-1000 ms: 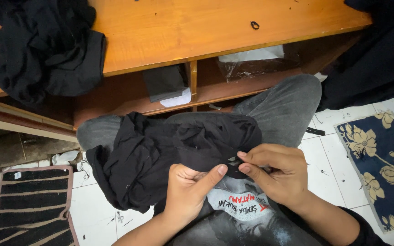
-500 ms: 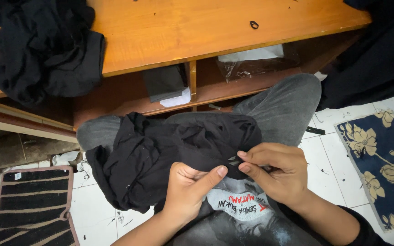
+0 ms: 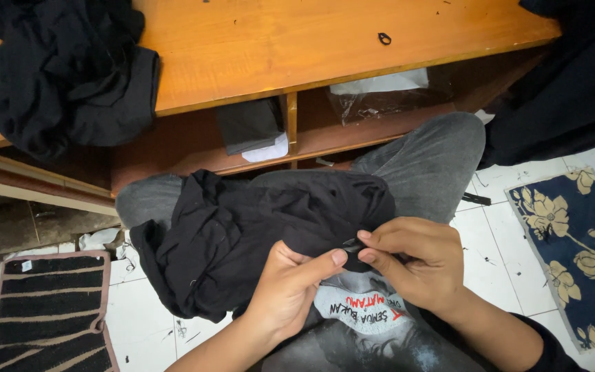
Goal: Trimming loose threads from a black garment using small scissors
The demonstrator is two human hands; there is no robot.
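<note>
Head camera looked straight down at your lap, where your left hand (image 3: pixel 290 293) and right hand (image 3: pixel 418 265) met over a crumpled black cloth garment (image 3: pixel 242 238). Your left thumb and forefinger were pinched narrow on the garment's edge, the thumb tip nearly touching your right fingers. Your right fingers were curled tight, pinching the same fold from the other side, with a small dark bit between the two grips that was too small to make out. The garment lay bunched across your grey-trousered knees (image 3: pixel 421 162), spilling toward your left.

Ahead of you stood a low orange wooden table (image 3: pixel 290 41) with a shelf beneath. A second heap of black cloth (image 3: pixel 63 69) sat on its left end, and a small black ring (image 3: pixel 384 38) lay near its right edge. A clear plastic bag (image 3: pixel 380 96) and a folded dark piece (image 3: pixel 249 124) sat on the shelf. A striped mat (image 3: pixel 43 310) lay on the white tiles to your left, a blue floral mat (image 3: pixel 580 248) to your right, both cut off by the frame.
</note>
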